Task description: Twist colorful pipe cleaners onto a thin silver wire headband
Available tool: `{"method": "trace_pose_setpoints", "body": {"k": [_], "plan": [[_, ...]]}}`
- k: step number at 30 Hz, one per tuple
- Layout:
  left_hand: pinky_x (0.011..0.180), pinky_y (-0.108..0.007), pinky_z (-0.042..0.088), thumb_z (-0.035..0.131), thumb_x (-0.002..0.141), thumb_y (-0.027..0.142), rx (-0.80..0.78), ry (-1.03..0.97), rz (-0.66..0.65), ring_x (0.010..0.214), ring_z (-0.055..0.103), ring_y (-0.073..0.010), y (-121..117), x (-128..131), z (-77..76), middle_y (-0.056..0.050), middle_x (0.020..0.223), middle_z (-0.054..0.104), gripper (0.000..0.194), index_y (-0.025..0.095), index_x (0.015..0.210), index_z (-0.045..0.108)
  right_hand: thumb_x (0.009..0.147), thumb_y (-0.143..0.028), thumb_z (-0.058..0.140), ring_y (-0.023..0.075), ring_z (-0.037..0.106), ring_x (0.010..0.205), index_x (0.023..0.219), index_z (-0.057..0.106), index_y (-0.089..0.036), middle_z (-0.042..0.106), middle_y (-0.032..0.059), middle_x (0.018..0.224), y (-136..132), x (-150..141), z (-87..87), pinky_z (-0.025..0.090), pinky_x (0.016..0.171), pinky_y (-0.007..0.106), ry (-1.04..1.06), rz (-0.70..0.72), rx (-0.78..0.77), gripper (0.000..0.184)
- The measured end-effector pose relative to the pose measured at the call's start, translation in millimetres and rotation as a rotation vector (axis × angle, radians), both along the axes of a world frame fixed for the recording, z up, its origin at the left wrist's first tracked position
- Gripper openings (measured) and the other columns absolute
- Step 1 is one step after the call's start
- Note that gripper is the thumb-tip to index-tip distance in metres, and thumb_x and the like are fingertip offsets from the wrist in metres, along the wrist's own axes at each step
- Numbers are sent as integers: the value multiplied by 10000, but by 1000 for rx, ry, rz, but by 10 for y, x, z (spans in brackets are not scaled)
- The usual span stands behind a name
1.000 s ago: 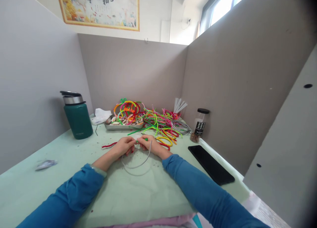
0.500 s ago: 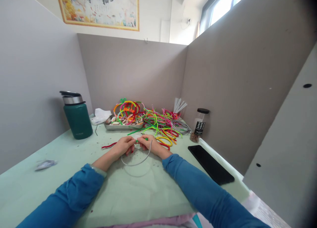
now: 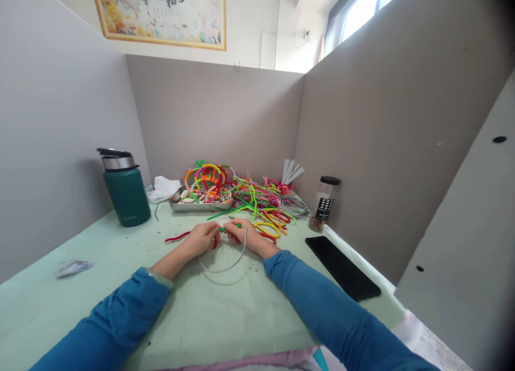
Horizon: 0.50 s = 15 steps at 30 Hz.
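My left hand [image 3: 201, 239] and my right hand [image 3: 244, 234] meet low over the table, thumbs and fingers pinched together. Between the fingertips shows a short green piece [image 3: 238, 226] that looks like pipe cleaner; both hands grip it, and fingers cover most of it. A thin grey wire [image 3: 223, 270] bows down in a loop from the right hand's side towards the left hand, where its end is hidden. A red pipe cleaner [image 3: 177, 237] sticks out to the left behind my left hand, and a bit of red shows under those fingers; whether it is held I cannot tell.
Behind the hands, a metal tray [image 3: 201, 207] bears colourful loops and small pieces. Beside it lie tangled pipe cleaners [image 3: 257, 196] and coiled grey wire [image 3: 295, 206]. A green bottle [image 3: 127, 196] stands left; a clear jar [image 3: 324, 204] and black phone [image 3: 343, 268] are right. Partitions enclose the table.
Both hands stay in place over the table with only slight finger shifts. The left fingers curl a little more, and the wire loop sways slightly.
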<state>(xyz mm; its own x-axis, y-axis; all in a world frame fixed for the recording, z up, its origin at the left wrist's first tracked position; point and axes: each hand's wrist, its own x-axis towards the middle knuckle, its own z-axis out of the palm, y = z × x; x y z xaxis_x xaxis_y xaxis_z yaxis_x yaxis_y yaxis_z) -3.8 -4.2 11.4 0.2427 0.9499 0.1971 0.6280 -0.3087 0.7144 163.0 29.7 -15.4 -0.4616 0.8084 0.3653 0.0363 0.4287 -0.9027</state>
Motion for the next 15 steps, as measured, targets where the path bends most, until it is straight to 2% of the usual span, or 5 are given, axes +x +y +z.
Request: {"method": "trace_pose_setpoints", "body": {"k": [10,15], "plan": [[444,-216,325,354,786,396,48,53,-9,383,430,-111,14,-15,-16,13,474,521,330,194,602,539,766,-485,494,65,439,452,656,531,-132,492,-21,543,3,8,0,343,438,183,-1,7,-1,372],[431,-216,332,343,786,372,-10,17,-20,370,415,-96,11,-8,-20,2,539,558,305,184,627,522,768,-474,496,66,438,458,663,535,-134,504,-15,562,13,8,-13,345,443,185,3,16,-6,358]]}}
